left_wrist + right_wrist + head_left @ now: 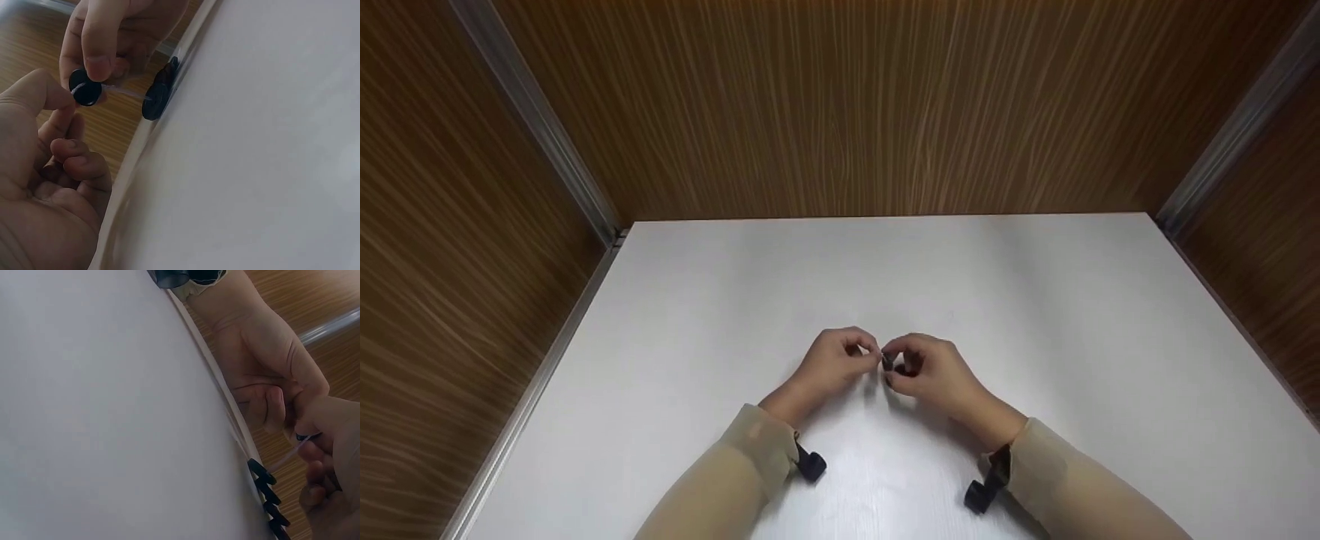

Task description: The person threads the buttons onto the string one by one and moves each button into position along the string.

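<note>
Both hands meet at the middle of the white table point(1035, 300). My right hand point(924, 366) pinches a small dark button point(85, 94) between thumb and finger. My left hand point(847, 358) has its fingers curled, and its thumb and fingertip pinch a pale thread point(126, 93) at the button's edge. The thread runs from this button to several more dark buttons point(269, 499) strung together and hanging just above the table. In the right wrist view the held button point(306, 436) shows only as a dark sliver between the fingers.
Wood-grain walls point(847, 105) with metal corner strips point(540, 120) close in the table at the back and on both sides. Beige sleeves point(750, 450) cover both forearms, with dark wrist straps point(811, 465) at the cuffs.
</note>
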